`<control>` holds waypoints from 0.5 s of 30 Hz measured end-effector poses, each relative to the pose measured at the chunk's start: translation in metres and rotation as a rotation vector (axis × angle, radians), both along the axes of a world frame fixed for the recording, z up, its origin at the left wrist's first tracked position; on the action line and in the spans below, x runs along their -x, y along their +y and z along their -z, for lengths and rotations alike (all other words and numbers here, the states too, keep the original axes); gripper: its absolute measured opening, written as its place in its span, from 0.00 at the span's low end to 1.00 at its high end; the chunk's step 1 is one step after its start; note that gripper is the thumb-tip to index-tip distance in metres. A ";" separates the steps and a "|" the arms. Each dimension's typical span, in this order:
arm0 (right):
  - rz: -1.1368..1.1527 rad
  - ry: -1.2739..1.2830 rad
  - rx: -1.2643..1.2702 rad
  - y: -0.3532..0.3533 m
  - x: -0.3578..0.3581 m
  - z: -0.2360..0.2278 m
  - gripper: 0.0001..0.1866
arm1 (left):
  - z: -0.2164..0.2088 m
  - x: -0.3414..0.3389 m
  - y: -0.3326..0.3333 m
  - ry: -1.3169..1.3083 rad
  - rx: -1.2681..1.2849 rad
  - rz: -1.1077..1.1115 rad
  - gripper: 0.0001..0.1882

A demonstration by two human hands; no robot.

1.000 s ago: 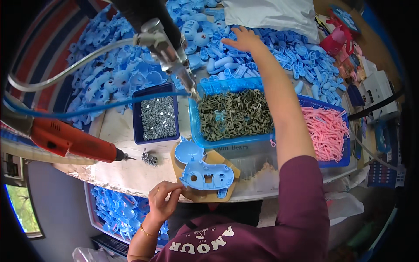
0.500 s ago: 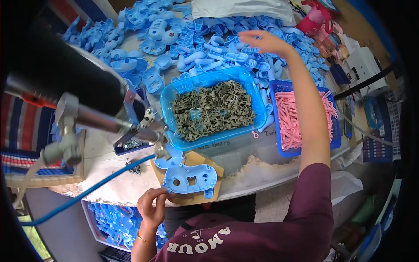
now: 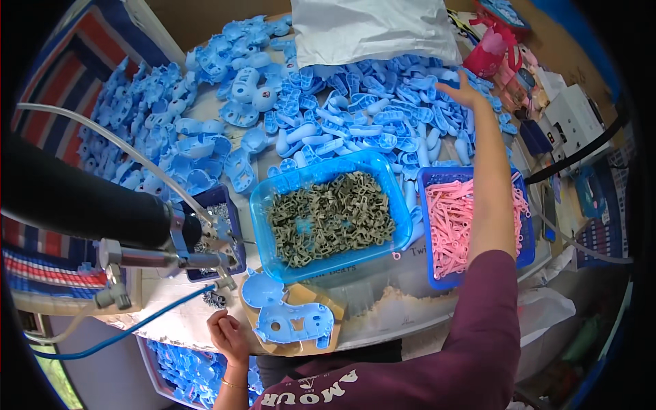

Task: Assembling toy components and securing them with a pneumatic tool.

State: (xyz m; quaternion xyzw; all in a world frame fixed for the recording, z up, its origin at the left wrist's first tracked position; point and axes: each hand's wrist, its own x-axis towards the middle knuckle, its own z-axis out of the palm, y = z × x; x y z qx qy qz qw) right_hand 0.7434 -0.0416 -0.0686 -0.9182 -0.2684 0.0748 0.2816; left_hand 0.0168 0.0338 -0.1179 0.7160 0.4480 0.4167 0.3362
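Observation:
A blue plastic shell [image 3: 290,321], shaped like an animal with a round head and a body with cut-outs, lies hollow side up on a wooden jig [image 3: 328,335] at the table's front edge. Just left of the jig is my left hand [image 3: 229,336], fingers curled in; whether anything small is in them is hidden. A little pile of screws [image 3: 214,298] lies close above it. My right arm stretches over a basket of pink plastic links [image 3: 447,219]. At its end my right hand [image 3: 467,94], fingers apart, hovers at a heap of blue curved pieces [image 3: 342,123].
A blue translucent tub [image 3: 321,273] of dark metal clips stands mid-table. A dark tray [image 3: 236,263] of small metal parts sits left, behind a pneumatic screwdriver arm [image 3: 171,256] with hoses. More blue shells [image 3: 143,116] pile far left; a white bag [image 3: 376,31] lies behind.
My right hand has moved right across the blue heap. The left has drawn off the jig's edge to the left. The view has shifted, so the table sits lower.

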 end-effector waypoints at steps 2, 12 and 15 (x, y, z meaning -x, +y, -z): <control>-0.136 0.042 0.101 0.003 0.028 -0.013 0.55 | 0.000 0.002 0.001 0.048 -0.004 0.002 0.08; -0.302 -0.048 -0.012 -0.028 0.129 -0.042 0.37 | 0.001 -0.006 0.002 0.026 0.022 0.027 0.09; -0.296 -0.176 -0.140 -0.038 0.141 -0.044 0.30 | 0.001 -0.006 0.001 0.011 0.035 0.043 0.09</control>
